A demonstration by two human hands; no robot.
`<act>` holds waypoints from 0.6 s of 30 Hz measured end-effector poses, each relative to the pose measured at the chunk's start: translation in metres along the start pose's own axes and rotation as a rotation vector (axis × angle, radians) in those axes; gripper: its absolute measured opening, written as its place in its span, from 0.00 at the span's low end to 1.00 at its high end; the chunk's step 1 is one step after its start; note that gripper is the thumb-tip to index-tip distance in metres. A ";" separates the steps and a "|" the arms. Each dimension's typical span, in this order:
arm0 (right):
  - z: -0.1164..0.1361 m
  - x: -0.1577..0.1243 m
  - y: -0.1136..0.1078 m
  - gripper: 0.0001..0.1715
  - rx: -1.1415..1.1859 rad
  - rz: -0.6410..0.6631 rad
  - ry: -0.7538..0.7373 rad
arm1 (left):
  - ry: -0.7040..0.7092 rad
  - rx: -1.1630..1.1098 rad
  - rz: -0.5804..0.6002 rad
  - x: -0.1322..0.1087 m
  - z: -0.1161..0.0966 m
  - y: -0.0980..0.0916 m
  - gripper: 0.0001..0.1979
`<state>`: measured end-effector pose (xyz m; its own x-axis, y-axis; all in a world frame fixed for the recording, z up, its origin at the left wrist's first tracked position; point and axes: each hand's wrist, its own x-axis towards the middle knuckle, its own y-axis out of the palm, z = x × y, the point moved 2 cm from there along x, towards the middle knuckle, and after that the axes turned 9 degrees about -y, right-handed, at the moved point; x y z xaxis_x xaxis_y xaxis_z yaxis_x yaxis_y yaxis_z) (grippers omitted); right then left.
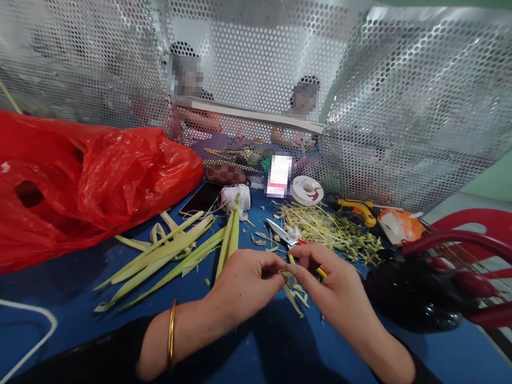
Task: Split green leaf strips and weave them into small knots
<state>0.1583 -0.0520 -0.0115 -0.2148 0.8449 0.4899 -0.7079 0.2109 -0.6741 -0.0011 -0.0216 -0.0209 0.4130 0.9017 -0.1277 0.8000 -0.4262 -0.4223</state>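
Note:
My left hand (247, 282) is closed, its thumb and finger pinching a small pale leaf strip (285, 272). The fingertips of my right hand (331, 282) meet it there and pinch the same strip. Scissors (283, 232) with red and yellow handles point to the upper left; my right hand covers part of the handles, and I cannot tell whether it touches them. Thin pale scraps (294, 300) lie under the fingertips. Long yellow-green leaf strips (163, 261) spread left of my left hand, and a folded bundle of leaves (230, 237) stands just beyond it.
A red plastic bag (107, 187) fills the left side of the blue table (231, 360). Farther back are a white thread spool (238, 199), a phone (200, 200), a lit screen (279, 175) and a tape roll (307, 190). Shredded stems (323, 229) and a black pot (410, 296) sit right.

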 end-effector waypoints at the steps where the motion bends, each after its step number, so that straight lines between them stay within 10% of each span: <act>1: -0.001 0.001 -0.001 0.06 0.025 0.005 0.022 | 0.009 0.019 -0.003 0.000 0.000 0.000 0.10; 18: -0.004 -0.003 0.015 0.09 0.095 -0.153 -0.045 | -0.275 -0.384 0.442 0.000 0.004 0.014 0.05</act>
<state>0.1515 -0.0497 -0.0252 -0.1278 0.7831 0.6087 -0.7943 0.2866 -0.5356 0.0085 -0.0268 -0.0306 0.6533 0.5988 -0.4633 0.6997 -0.7113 0.0675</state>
